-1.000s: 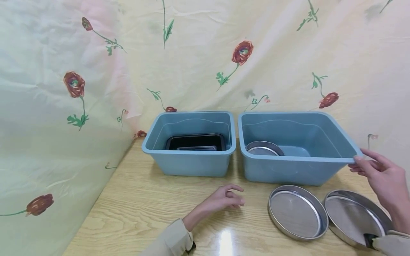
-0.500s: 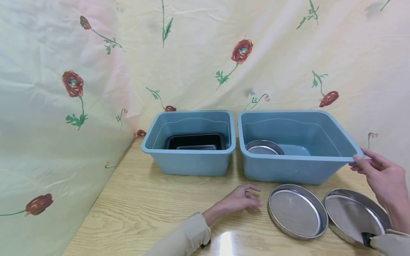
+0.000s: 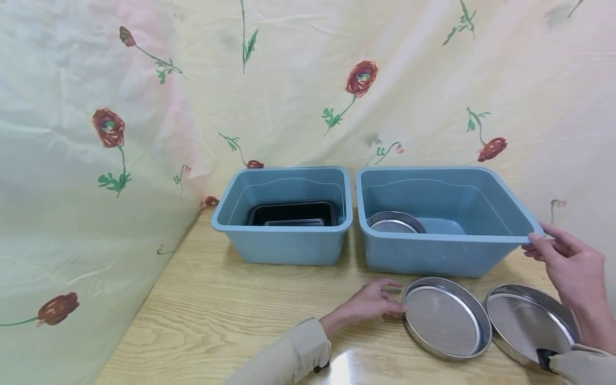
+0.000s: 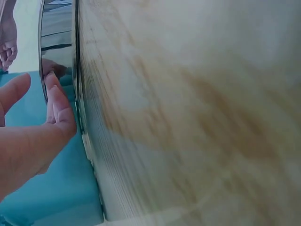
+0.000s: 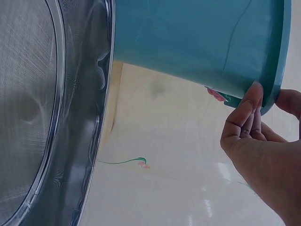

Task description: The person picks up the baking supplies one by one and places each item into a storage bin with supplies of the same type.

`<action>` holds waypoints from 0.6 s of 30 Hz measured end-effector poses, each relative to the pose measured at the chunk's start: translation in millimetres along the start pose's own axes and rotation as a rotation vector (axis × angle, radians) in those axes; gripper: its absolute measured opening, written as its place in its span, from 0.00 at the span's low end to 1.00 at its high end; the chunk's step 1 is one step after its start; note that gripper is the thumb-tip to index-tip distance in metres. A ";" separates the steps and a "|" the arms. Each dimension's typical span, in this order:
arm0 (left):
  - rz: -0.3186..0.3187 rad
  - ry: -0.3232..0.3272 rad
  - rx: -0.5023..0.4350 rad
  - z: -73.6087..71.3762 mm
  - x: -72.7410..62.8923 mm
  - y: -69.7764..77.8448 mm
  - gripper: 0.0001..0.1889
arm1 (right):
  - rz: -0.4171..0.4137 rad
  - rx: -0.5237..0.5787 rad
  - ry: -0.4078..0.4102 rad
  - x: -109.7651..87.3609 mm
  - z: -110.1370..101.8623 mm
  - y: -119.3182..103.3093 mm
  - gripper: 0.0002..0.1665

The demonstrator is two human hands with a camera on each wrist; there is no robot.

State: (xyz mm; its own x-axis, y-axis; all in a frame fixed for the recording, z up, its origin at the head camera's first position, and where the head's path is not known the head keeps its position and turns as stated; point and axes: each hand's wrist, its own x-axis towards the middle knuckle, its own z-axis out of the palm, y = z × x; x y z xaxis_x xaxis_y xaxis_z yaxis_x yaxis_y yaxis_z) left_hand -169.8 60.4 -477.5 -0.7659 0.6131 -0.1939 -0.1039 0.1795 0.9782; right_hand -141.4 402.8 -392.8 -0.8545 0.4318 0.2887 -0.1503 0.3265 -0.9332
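Observation:
My left hand point(image 3: 377, 302) is at the left side of a round metal sieve point(image 3: 445, 321) on the table. In the left wrist view, a fingertip of my left hand point(image 4: 61, 106) meets the sieve's shiny outer wall point(image 4: 57, 33), while the thumb stays apart from it. My right hand point(image 3: 572, 262) pinches the front right corner of the right blue bin point(image 3: 438, 255), thumb on one side of the rim and fingers under it. Close beside the first sieve lies a second round sieve point(image 3: 522, 321), partly covered by my right forearm. A smaller sieve point(image 3: 397, 222) sits inside the right bin.
Left of the right bin stands another blue bin point(image 3: 291, 247) holding black rectangular pans point(image 3: 293, 211). Both bins stand at the back of the wooden table point(image 3: 202, 321), before a flowered cloth point(image 3: 289, 96) that also hangs along the left side.
My left hand has moved right across the table, up to the side of the nearer sieve. The right hand stays on the bin's corner.

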 end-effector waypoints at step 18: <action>0.030 0.003 0.050 11.5 3.1 -2.3 0.29 | 0.020 -0.010 0.004 -1.0 1.3 1.5 0.23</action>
State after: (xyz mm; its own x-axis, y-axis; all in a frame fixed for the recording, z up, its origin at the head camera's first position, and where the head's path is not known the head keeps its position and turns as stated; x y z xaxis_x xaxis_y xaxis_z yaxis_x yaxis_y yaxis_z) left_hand -164.6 70.7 -481.3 -0.7702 0.6163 -0.1644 -0.0494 0.1993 0.9787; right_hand -141.5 401.8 -394.7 -0.8553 0.4419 0.2706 -0.1282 0.3256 -0.9368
